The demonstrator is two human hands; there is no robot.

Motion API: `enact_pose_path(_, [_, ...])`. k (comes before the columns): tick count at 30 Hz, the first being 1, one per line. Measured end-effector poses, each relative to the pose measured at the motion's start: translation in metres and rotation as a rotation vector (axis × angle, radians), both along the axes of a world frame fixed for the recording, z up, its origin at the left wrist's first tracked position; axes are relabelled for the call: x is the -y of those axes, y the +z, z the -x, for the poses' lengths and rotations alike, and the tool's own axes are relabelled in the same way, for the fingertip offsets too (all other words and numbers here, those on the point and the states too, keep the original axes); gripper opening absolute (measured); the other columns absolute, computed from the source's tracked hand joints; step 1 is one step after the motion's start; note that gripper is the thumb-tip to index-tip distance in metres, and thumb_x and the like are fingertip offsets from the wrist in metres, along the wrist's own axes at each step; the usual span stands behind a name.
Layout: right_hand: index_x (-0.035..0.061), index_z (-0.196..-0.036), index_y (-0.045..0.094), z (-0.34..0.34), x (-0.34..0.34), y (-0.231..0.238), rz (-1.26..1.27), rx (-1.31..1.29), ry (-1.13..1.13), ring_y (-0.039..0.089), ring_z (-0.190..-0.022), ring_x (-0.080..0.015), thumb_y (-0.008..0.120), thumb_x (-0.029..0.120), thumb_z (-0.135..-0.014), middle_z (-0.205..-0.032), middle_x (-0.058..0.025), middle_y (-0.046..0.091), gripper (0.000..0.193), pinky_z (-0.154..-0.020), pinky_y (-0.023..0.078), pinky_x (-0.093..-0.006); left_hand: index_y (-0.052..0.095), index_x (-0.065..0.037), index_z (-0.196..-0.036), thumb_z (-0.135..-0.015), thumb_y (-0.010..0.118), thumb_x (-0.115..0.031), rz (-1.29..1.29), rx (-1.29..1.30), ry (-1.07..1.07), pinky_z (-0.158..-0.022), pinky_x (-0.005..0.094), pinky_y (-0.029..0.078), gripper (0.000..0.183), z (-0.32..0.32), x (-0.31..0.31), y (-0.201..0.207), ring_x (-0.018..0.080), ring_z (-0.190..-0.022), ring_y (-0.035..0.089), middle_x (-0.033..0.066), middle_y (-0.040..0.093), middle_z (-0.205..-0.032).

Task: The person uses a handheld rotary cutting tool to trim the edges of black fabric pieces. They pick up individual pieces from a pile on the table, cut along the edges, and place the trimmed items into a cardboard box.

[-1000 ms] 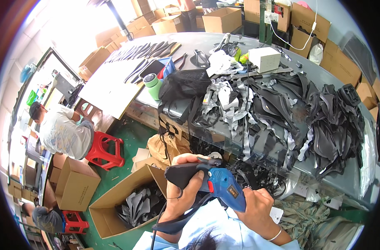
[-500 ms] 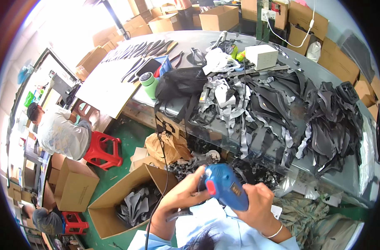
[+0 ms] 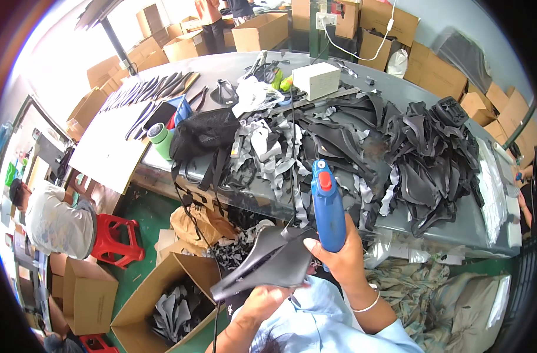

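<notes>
A black bicycle saddle (image 3: 268,259) with a long central slot lies tilted in front of my chest. My left hand (image 3: 265,301) grips it from below, fingers closed at its lower edge. My right hand (image 3: 346,250) wraps round a blue handheld power tool (image 3: 329,215) with a red button near its upper end. The tool stands nearly upright beside the saddle's right end. Its working tip does not show clearly, and the saddle's underside is hidden.
Ahead, a grey table (image 3: 406,226) bears black saddle covers (image 3: 427,159), grey scraps, a black bag (image 3: 203,134), a green bottle (image 3: 160,141) and a white box (image 3: 315,80). An open carton (image 3: 127,329) of dark pieces stands lower left. A seated person (image 3: 59,217) is at left.
The tool has turned from slanted to nearly upright in my right hand. The saddle now shows broadly in my left hand, which is lower. The view has swung right.
</notes>
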State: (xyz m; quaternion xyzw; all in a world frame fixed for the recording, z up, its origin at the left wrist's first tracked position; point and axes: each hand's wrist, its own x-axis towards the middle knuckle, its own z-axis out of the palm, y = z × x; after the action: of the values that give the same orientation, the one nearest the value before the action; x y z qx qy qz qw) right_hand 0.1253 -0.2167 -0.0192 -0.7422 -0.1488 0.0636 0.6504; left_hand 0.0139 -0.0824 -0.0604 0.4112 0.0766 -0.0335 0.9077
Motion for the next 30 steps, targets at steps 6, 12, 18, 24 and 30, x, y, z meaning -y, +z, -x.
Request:
enact_pose_path(6, [0.0030,-0.093,0.051,0.017,0.010,-0.016,0.338,0.296,0.115,0.060,-0.055,-0.0284,0.081,0.033,-0.068,-0.065,-0.0118,0.061,0.049,-0.057,0.048,-0.0336,0.054,0.002,-0.105,-0.085,0.052,-0.018,0.000,-0.104,0.494,-0.086,0.0324,0.047,0.028,-0.017,-0.035,0.031,0.0224,-0.094,0.060,0.0154,0.062,-0.101])
enact_pose_path(12, [0.0034,-0.088,0.053,0.038,0.022,-0.038,0.557,0.637,0.213,0.059,-0.052,-0.0237,0.079,0.018,-0.062,-0.060,-0.0075,0.059,0.040,-0.054,0.041,-0.0327,0.053,0.004,-0.103,-0.084,0.054,-0.014,-0.157,-0.035,0.687,-0.083,0.0329,0.050,0.026,-0.005,-0.071,0.047,0.0237,-0.088,0.062,0.0183,0.062,-0.097])
enact_pose_path(18, [0.0028,-0.087,0.053,0.042,0.021,-0.040,0.569,0.662,0.254,0.059,-0.052,-0.0230,0.079,0.015,-0.058,-0.059,-0.0071,0.059,0.041,-0.054,0.040,-0.0324,0.053,0.004,-0.103,-0.083,0.054,-0.010,-0.188,0.026,0.692,-0.084,0.0343,0.050,0.024,-0.002,-0.067,0.059,0.0250,-0.091,0.063,0.0213,0.063,-0.100])
enact_pose_path(24, [0.0021,-0.088,0.053,0.045,0.018,-0.034,0.554,0.694,0.256,0.060,-0.053,-0.0230,0.081,0.016,-0.057,-0.061,-0.0077,0.059,0.044,-0.054,0.040,-0.0322,0.054,0.005,-0.103,-0.084,0.054,-0.007,-0.342,0.039,0.558,-0.084,0.0325,0.049,0.022,0.001,-0.066,0.057,0.0212,-0.092,0.062,0.0188,0.064,-0.101])
enact_pose_path(30, [0.0024,-0.089,0.053,0.049,0.014,-0.037,0.512,0.694,0.255,0.059,-0.053,-0.0231,0.081,0.020,-0.058,-0.062,-0.0080,0.060,0.045,-0.056,0.041,-0.0321,0.055,0.003,-0.103,-0.085,0.054,-0.007,-0.597,-0.020,0.441,-0.080,0.0284,0.049,0.020,0.002,-0.065,0.053,0.0155,-0.088,0.061,0.0127,0.065,-0.095])
